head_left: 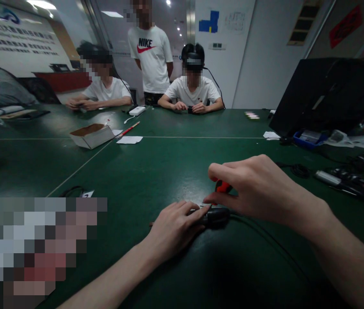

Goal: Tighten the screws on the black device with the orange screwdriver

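Observation:
My left hand [177,227] rests low over the green table, its fingers curled over a black corded device [218,217] and pressing it to the tabletop. Most of the device is under the hand; its rounded black end sticks out to the right, with a cable [270,236] trailing off from it. Just above that end is my right hand [249,186], closed around a red-and-black handle [223,186], which looks like a small screwdriver's. Its lower part points down toward the device, and whether the tip touches it cannot be made out.
An open cardboard box [92,136], a red pencil-like stick [128,129] and white paper [129,140] lie farther back. A black monitor [326,96], a blue tray [310,139] and tangled cables [356,180] stand right. Co-workers [193,88] sit across the table; another person [151,56] stands behind.

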### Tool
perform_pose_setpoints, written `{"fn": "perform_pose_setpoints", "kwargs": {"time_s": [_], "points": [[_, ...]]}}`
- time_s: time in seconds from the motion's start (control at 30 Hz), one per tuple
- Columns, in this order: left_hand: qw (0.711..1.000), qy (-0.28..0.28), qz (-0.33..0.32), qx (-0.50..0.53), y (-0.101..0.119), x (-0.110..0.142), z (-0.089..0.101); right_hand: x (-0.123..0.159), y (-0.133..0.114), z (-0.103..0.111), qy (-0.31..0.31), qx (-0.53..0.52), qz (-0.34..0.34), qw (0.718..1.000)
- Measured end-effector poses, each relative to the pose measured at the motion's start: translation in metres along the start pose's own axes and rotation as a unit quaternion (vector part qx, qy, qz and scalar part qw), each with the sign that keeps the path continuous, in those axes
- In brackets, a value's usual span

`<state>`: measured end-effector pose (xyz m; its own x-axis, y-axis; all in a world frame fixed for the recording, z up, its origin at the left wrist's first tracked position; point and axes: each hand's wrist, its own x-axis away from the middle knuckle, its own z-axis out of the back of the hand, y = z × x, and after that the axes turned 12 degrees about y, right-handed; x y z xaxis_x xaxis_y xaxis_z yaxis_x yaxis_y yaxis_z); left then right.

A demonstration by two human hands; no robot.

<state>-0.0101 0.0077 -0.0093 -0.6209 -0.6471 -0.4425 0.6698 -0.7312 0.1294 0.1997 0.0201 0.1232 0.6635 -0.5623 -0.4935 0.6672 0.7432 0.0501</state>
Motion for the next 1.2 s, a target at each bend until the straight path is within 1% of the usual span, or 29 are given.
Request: {"fn": "perform_pose_setpoints", "kwargs": {"time_s": [0.1, 0.27, 0.33, 0.47, 0.6, 0.73, 0.83, 0.97, 1.07, 1.2], "points": [[1.0, -0.001, -0.001, -0.001, 0.0, 0.0, 0.0, -0.002, 0.0, 0.0, -0.003, 0.019, 0.001, 1.0], [1.0, -0.007, 0.002, 0.002, 0.001, -0.002, 0.003, -0.001, -0.001, 0.007, -0.043, -0.035, 0.006, 0.998], [1.0, -0.005, 0.0, 0.007, 0.001, -0.003, 0.004, 0.0, -0.001, 0.009, -0.049, -0.047, 0.007, 0.998], [1.0, 0.006, -0.006, 0.008, 0.0, -0.002, 0.003, 0.001, -0.001, 0.008, -0.028, -0.054, 0.02, 0.998], [1.0, 0.019, -0.01, -0.004, -0.001, -0.001, 0.0, 0.002, -0.004, 0.006, 0.006, 0.001, 0.061, 0.998], [1.0, 0.007, -0.01, 0.004, -0.002, -0.002, -0.001, 0.003, -0.007, 0.004, 0.027, 0.047, 0.088, 0.995], [1.0, 0.005, -0.004, 0.01, -0.002, -0.002, 0.0, 0.003, -0.006, 0.003, 0.03, 0.041, 0.079, 0.996], [1.0, 0.008, -0.008, 0.016, -0.003, -0.002, 0.0, 0.001, -0.004, 0.001, 0.013, 0.012, 0.064, 0.998], [1.0, 0.003, -0.004, 0.016, -0.003, -0.002, -0.001, -0.001, -0.002, -0.001, 0.011, 0.004, 0.058, 0.998], [1.0, -0.007, -0.001, 0.012, -0.002, -0.002, 0.0, 0.0, -0.001, -0.003, 0.001, -0.053, 0.048, 0.997]]}}
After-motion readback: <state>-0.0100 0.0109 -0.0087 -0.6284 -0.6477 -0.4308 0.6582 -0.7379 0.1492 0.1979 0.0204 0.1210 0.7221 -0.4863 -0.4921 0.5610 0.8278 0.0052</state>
